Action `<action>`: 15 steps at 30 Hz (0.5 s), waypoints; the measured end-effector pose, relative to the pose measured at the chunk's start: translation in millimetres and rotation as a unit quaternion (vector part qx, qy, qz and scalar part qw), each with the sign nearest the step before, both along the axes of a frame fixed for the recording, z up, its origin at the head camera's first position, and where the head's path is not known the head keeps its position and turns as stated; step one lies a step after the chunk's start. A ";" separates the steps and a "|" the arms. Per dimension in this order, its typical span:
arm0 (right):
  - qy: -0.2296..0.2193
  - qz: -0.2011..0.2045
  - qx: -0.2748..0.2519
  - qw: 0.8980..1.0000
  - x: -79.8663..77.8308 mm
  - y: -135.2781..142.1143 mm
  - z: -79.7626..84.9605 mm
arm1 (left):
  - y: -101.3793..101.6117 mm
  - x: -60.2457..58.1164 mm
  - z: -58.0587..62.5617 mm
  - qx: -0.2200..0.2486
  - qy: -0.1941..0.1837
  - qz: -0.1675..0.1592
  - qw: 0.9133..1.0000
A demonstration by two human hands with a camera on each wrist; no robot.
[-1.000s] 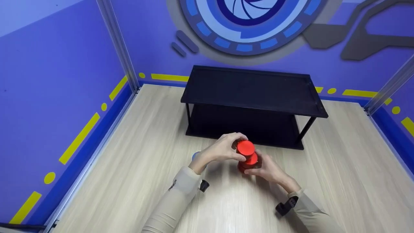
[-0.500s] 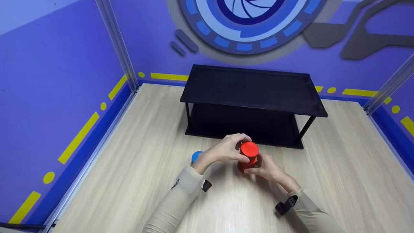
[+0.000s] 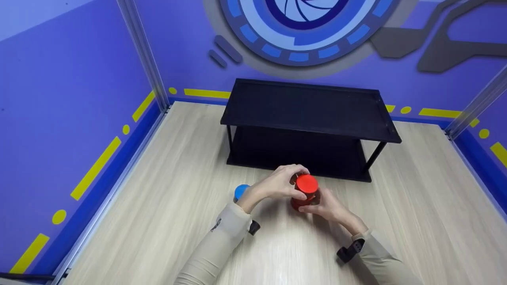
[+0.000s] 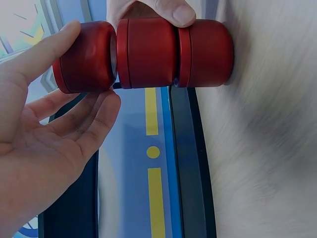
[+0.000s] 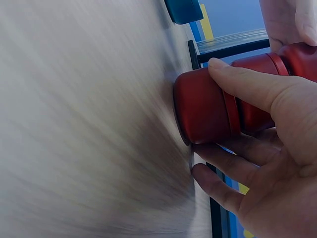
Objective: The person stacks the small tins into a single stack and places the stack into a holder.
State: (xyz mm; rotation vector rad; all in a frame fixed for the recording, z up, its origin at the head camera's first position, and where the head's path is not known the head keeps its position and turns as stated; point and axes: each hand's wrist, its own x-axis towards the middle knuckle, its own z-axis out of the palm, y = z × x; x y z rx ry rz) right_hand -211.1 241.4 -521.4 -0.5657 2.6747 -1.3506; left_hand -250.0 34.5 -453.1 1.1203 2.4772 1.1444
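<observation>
Between my left fingers (image 4: 108, 106) I pinch the top red canister (image 4: 86, 57), slightly tilted; my right fingers (image 5: 218, 186) steady the middle canister (image 4: 151, 57) and bottom canister (image 4: 213, 57). Releasing off-centre, or squeezing unevenly below, could topple the stack.

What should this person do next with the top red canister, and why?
Probably settle the top metallic-looking red cylindrical canister squarely onto the matching middle canister: the left hand's grip holds it slightly off-line, its pale base rim showing in the left wrist view.
</observation>
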 end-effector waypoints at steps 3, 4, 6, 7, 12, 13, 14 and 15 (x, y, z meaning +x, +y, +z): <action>-0.001 -0.002 -0.001 1.000 -0.2 0.0 -0.1 | 0.7 0.3 -0.3 -0.008 0.001 0.003 1.000; 0.000 -0.003 0.000 1.000 -0.1 -0.1 0.1 | 0.9 0.4 -0.5 -0.009 0.001 0.004 1.000; 0.002 -0.007 0.003 1.000 0.0 -0.3 0.2 | 1.0 0.6 -0.6 -0.012 0.000 0.006 1.000; 0.003 -0.008 0.004 1.000 0.0 -0.4 0.2 | 1.2 0.6 -0.8 -0.014 0.001 0.007 1.000; 0.006 -0.011 0.007 1.000 -0.1 -0.6 0.2 | 1.7 0.7 -1.9 -0.021 0.005 0.011 1.000; 0.005 -0.010 0.005 1.000 -0.2 -0.5 0.2 | 1.9 0.4 -2.4 -0.021 0.006 0.011 1.000; 0.004 -0.009 0.003 1.000 -0.3 -0.4 0.1 | 2.1 0.3 -2.6 -0.018 0.002 0.010 1.000; 0.002 -0.008 0.002 1.000 -0.5 -0.2 -0.1 | 2.3 0.2 -2.9 -0.015 -0.001 0.009 1.000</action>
